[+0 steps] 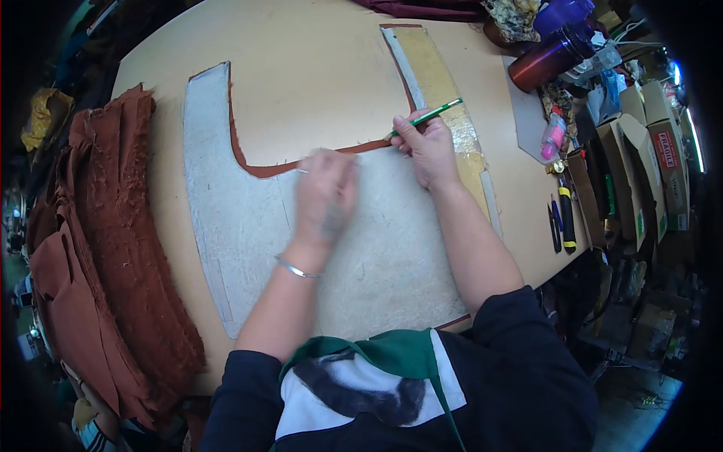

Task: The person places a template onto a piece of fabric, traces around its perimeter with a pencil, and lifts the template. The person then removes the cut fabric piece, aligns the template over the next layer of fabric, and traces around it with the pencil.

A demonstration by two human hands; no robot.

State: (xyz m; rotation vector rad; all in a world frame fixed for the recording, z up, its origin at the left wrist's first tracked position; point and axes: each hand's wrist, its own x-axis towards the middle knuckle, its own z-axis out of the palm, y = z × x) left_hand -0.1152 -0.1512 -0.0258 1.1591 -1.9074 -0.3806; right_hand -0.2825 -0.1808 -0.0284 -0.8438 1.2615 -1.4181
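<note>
A dark top with a white-and-green front (520,369) fills the near edge. Beyond it, a smooth, pale tan table (324,68) bears a broad, flat grey-white sheet with a U-shaped notch (384,256). Ragged rust-brown fabric pieces (124,233) are stacked at the table's left edge. The left hand (327,188) blurs over the notch's near side; its grip cannot be told. The right hand (433,149) is pinched around a slim green pencil (440,111) at the notch's right corner.
</note>
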